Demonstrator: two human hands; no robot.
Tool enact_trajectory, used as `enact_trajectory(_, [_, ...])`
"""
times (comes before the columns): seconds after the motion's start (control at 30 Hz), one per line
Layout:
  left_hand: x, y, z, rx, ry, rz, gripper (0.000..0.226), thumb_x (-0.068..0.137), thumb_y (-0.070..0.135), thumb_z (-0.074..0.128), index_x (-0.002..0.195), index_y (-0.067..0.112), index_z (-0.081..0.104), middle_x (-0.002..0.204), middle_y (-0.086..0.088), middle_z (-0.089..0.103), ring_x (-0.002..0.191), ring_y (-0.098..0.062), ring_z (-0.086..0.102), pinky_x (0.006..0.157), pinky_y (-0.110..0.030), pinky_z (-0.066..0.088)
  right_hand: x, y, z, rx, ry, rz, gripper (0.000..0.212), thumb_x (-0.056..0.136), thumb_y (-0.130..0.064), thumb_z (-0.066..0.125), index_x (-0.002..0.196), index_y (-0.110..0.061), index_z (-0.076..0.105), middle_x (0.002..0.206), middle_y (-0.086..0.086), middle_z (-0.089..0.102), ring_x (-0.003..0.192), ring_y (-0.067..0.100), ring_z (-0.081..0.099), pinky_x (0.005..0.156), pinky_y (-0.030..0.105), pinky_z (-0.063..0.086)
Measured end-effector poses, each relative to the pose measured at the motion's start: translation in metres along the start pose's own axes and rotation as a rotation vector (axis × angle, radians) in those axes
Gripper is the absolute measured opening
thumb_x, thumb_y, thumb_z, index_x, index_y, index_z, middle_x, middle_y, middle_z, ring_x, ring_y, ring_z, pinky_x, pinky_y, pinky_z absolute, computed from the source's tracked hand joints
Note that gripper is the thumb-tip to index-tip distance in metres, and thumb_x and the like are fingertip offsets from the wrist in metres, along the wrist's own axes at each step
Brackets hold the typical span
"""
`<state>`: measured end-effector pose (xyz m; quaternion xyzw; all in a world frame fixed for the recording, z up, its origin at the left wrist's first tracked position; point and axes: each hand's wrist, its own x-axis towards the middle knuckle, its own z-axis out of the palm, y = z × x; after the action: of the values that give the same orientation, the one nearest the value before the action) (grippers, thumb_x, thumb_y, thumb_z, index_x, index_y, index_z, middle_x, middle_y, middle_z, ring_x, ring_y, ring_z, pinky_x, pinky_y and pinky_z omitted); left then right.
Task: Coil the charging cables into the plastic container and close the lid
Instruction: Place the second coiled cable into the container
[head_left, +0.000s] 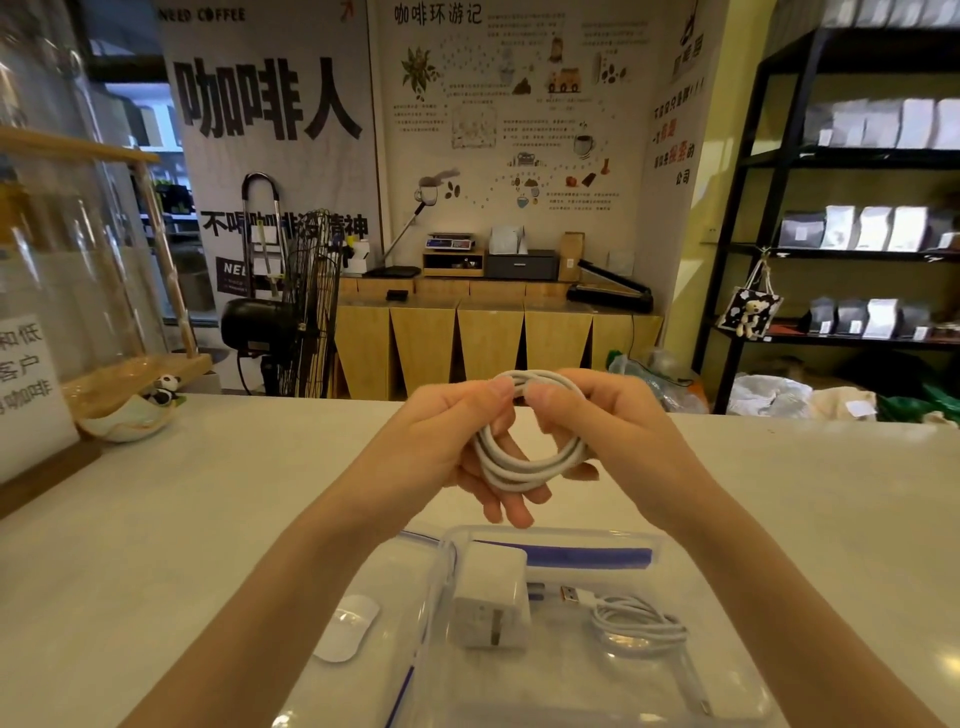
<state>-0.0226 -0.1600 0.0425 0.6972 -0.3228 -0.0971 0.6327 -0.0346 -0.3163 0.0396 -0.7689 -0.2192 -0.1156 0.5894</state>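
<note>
Coil (524, 457): held between both hands, above container (660, 545).
In container: charger (491, 603) left, cable (636, 623) right.
Mouse (349, 626): left of container, on counter (182, 519).

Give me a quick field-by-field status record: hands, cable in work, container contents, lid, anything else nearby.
left hand: holds the coil, thumb pinching its top
right hand: pinches the top of the coil, fingers through the loop
white cable: coiled in several loops, held in the air above the container
plastic container: open, on the counter
inside container: white charger block, second coiled cable
lid: off, lying left of the container
on lid: white oval object
</note>
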Motion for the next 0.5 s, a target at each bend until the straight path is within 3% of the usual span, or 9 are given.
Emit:
enact_trajectory(0.13, [-0.003, 0.005, -0.004, -0.085, -0.067, -0.122, 0.033, 0.077, 0.04, 0.043, 0.061, 0.011, 0.046, 0.053, -0.009, 0.068, 0.04, -0.016, 0.061, 0.037, -0.017, 0.048, -0.002, -0.003, -0.002, 0.069, 0.069, 0.149, 0.052, 0.066, -0.063, 0.037, 0.044, -0.018, 0.05, 0.035, -0.009, 0.036, 0.032, 0.007, 0.03, 0.035, 0.015, 0.029])
enact_trajectory(0.23, [-0.006, 0.009, -0.012, 0.037, -0.158, -0.216, 0.032, 0.08, 0.038, 0.045, 0.06, 0.013, 0.048, 0.052, -0.007, 0.067, 0.037, -0.013, 0.058, 0.036, -0.015, 0.046, -0.014, 0.002, -0.008, -0.18, 0.015, 0.046, 0.055, 0.073, -0.058, 0.035, 0.043, -0.014, 0.051, 0.033, -0.006, 0.04, 0.031, 0.006, 0.033, 0.037, 0.014, 0.032])
enact_trajectory(0.3, [-0.007, 0.007, -0.012, 0.21, -0.238, -0.288, 0.032, 0.085, 0.036, 0.044, 0.062, 0.014, 0.05, 0.051, -0.003, 0.065, 0.037, -0.011, 0.055, 0.038, -0.014, 0.045, -0.027, 0.007, -0.013, -0.389, -0.039, 0.026, 0.064, 0.071, -0.062, 0.035, 0.05, -0.008, 0.062, 0.043, 0.006, 0.051, 0.039, 0.016, 0.042, 0.045, 0.026, 0.04])
enact_trajectory(0.37, [-0.005, -0.001, -0.004, 0.356, -0.294, -0.353, 0.033, 0.09, 0.035, 0.042, 0.065, 0.016, 0.052, 0.053, 0.0, 0.064, 0.04, -0.01, 0.055, 0.043, -0.015, 0.046, -0.036, 0.017, -0.02, -0.452, -0.11, 0.121, 0.064, 0.068, -0.064, 0.036, 0.053, -0.01, 0.066, 0.047, 0.011, 0.053, 0.041, 0.015, 0.044, 0.047, 0.022, 0.041])
enact_trajectory(0.43, [-0.001, -0.015, 0.008, 0.454, -0.295, -0.398, 0.033, 0.092, 0.034, 0.04, 0.068, 0.016, 0.054, 0.058, 0.001, 0.063, 0.048, -0.008, 0.058, 0.051, -0.017, 0.047, -0.044, 0.025, -0.026, -0.372, -0.219, 0.295, 0.053, 0.069, -0.062, 0.038, 0.044, -0.021, 0.06, 0.039, -0.005, 0.045, 0.035, 0.005, 0.037, 0.042, 0.013, 0.034])
enact_trajectory(0.5, [0.004, -0.029, 0.02, 0.555, -0.284, -0.417, 0.034, 0.092, 0.036, 0.039, 0.075, 0.013, 0.059, 0.068, 0.0, 0.062, 0.058, -0.007, 0.058, 0.059, -0.017, 0.048, -0.051, 0.032, -0.033, -0.322, -0.338, 0.42, 0.047, 0.07, -0.062, 0.04, 0.045, -0.026, 0.057, 0.042, -0.009, 0.045, 0.039, 0.005, 0.035, 0.045, 0.017, 0.033])
